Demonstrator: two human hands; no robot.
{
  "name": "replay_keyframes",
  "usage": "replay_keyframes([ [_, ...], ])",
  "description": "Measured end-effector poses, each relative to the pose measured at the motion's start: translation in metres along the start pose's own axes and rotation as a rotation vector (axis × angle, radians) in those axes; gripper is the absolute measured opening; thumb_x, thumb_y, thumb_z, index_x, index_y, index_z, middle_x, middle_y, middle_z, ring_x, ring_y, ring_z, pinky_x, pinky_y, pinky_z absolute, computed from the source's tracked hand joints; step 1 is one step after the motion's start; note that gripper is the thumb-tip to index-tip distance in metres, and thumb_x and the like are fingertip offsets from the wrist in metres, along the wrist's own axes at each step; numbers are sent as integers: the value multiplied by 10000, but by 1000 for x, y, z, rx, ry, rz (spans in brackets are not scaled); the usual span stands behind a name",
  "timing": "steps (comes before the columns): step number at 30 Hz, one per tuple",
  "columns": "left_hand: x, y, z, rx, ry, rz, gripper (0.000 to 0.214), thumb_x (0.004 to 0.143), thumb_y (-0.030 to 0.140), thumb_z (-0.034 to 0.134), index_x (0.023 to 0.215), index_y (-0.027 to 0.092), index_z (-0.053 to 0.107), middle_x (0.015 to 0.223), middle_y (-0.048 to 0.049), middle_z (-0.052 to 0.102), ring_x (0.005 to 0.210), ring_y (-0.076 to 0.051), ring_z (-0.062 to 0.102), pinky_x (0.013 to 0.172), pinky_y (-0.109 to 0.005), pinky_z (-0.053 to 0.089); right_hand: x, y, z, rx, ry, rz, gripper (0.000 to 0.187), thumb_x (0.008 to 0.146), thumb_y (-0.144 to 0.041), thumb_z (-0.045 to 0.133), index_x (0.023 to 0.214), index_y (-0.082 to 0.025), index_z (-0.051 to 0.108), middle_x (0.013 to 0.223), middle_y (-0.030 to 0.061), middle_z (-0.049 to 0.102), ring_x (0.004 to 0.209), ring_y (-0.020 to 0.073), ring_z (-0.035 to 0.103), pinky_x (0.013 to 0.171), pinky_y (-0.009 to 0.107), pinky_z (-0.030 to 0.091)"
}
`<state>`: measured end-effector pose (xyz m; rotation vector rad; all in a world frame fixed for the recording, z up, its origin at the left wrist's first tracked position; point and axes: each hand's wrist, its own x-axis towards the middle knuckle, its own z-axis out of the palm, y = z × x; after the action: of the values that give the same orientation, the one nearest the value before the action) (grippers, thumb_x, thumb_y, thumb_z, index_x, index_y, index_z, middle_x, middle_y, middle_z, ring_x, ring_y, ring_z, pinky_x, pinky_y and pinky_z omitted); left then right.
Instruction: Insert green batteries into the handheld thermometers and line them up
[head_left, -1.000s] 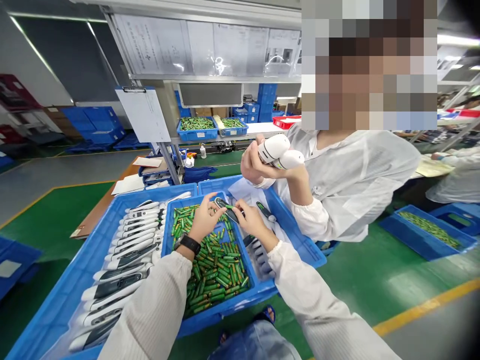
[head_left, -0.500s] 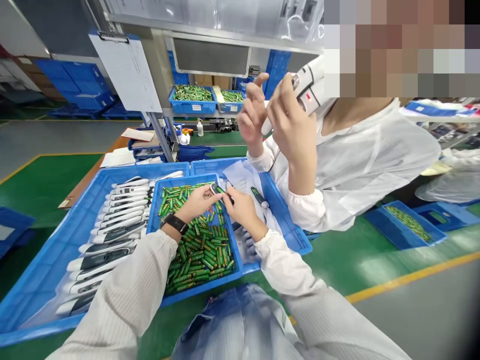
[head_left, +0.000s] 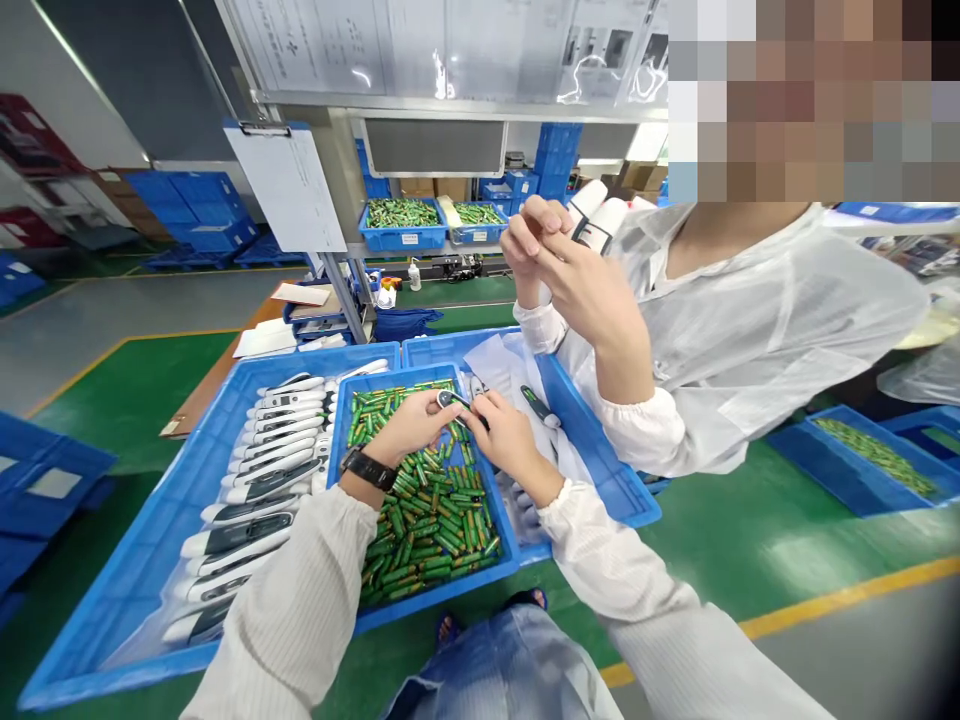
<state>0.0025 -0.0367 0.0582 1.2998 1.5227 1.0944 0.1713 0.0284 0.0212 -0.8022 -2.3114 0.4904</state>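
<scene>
My left hand and my right hand meet above a blue tray full of small green batteries. Between them is a slim white-and-dark handheld device, which looks like a thermometer. The left fingers pinch its rounded white end. At its darker end the right fingers are closed, and they cover part of it; whether a battery is also in them I cannot tell. Rows of similar white-and-grey devices lie to the left in a large blue bin.
A second bin at right holds white sheeting and another device. Across it, a co-worker's hands hold white devices. Battery trays stand on the shelf behind, beside a clipboard.
The view has shifted, so the scene sits further right and lower. My hands keep hold of the same device. The co-worker's hands have drawn together and turned the white devices.
</scene>
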Motion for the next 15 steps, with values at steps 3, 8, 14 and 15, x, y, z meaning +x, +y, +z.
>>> replay_keyframes([
  [3, 1, -1, 2, 35, 63, 31, 346, 842, 455, 652, 680, 205, 476, 423, 71, 463, 313, -81, 411, 328, -203, 302, -1, 0, 0, -7, 16, -6, 322, 997, -485, 452, 881, -217, 588, 914, 88, 564, 730, 208, 503, 603, 305, 340],
  [8, 6, -9, 2, 40, 59, 25, 310, 866, 451, 612, 723, 220, 462, 442, 80, 457, 313, -95, 414, 328, -217, 306, -1, 6, 1, 99, 59, -11, 141, 953, -344, 509, 975, -214, 560, 925, 72, 595, 797, 213, 565, 719, 314, 432],
  [14, 5, -5, 3, 32, 37, 68, 275, 866, 452, 620, 795, 209, 513, 468, 83, 454, 324, -91, 411, 341, -220, 338, 9, 19, -7, 379, -97, -17, 235, 956, -333, 521, 1093, -181, 635, 1012, 72, 675, 937, 212, 610, 852, 328, 458],
  [15, 5, -3, 3, 22, 27, 72, 275, 862, 450, 626, 798, 207, 516, 477, 83, 451, 329, -89, 411, 342, -220, 344, 10, 21, -10, 435, -150, -21, 258, 966, -352, 511, 1101, -180, 648, 1044, 75, 686, 960, 211, 615, 869, 328, 458],
])
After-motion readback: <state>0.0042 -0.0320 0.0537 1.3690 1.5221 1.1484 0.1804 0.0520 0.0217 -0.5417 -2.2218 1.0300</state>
